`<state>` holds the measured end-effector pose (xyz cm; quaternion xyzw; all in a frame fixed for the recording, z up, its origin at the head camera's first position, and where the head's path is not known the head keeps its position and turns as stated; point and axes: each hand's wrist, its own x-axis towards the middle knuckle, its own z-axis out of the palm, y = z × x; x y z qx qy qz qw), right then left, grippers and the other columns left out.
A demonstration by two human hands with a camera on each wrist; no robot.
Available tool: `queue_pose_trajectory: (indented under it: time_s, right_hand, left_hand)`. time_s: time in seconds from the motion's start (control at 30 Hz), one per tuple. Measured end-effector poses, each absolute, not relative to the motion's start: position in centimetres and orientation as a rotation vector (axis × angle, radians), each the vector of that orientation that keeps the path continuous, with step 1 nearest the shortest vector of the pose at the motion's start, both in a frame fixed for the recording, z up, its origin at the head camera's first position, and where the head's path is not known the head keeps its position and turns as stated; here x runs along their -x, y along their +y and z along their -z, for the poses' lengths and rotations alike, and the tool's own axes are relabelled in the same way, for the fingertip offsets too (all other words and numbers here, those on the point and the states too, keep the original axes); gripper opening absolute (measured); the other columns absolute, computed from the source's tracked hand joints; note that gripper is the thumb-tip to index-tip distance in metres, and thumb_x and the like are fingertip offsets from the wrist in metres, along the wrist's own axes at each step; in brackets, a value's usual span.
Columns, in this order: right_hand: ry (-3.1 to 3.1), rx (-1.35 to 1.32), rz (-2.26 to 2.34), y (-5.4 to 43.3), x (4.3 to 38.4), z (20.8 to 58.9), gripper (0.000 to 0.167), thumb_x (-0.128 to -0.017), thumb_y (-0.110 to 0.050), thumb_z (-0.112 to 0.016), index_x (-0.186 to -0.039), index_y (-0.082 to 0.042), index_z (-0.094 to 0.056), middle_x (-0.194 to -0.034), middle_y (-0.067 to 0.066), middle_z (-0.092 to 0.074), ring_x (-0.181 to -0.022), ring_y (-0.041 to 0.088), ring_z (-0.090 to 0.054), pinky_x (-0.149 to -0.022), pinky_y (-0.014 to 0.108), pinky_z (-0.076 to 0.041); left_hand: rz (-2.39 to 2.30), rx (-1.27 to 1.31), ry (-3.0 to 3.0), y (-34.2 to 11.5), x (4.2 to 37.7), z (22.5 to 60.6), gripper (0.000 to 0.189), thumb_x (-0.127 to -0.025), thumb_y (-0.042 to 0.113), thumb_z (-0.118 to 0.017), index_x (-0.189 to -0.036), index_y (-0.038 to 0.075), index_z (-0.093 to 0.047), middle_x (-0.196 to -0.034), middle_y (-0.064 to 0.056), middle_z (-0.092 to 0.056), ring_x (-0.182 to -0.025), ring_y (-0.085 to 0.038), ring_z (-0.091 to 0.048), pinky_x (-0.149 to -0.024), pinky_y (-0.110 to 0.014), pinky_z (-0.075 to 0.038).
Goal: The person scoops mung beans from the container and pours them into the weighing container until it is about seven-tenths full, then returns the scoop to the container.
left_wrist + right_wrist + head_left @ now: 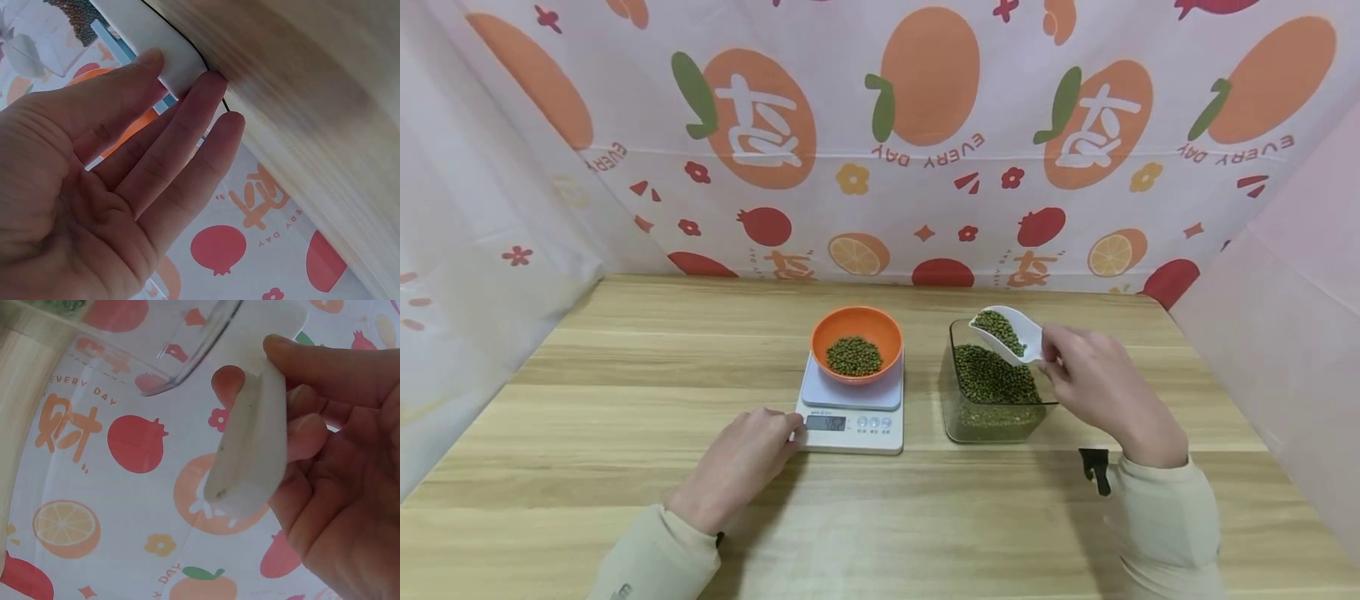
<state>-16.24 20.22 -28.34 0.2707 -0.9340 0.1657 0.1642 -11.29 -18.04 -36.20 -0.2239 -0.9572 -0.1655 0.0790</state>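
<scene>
My left hand (741, 460) rests at the near left corner of a white kitchen scale (891, 442). In the left wrist view, thumb and fingertips touch the scale's edge (178, 65), the fingers nearly straight. An orange bowl (880, 323) holding green mung beans (853, 357) stands on the scale, whose display is lit with digits. My right hand (1101, 379) grips the handle of a white scoop (1030, 333). Mung beans (997, 327) fill the scoop, tilted over a clear square container (958, 421) of mung beans. The right wrist view shows the handle (250, 450) between thumb and fingers.
Scale and container stand side by side on a wood-grain table (625, 392), with a gap between them. A fruit-printed curtain (880, 200) hangs behind the table's far edge. Pale sheets (482, 250) border both sides. A black strap end (1096, 468) hangs by the right sleeve.
</scene>
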Motion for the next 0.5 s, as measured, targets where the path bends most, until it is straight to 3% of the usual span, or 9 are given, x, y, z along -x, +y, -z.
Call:
queue_pose_trajectory:
  time_s: [0.5]
  right_hand:
    - [-2.675,-0.696,-0.518,20.9,14.2,28.0,0.029,-0.079,0.01,-0.071,-0.077,-0.012,-0.051,-0.064,-0.006,-0.048,-0.057,0.012,-0.043,-0.055,0.031,-0.037]
  left_hand:
    - [0.497,0.61,-2.887,-17.6,10.4,36.1,0.014,-0.083,-0.011,-0.073,-0.079,0.003,-0.07,-0.065,-0.002,-0.062,-0.055,-0.009,-0.046,-0.049,-0.023,-0.042]
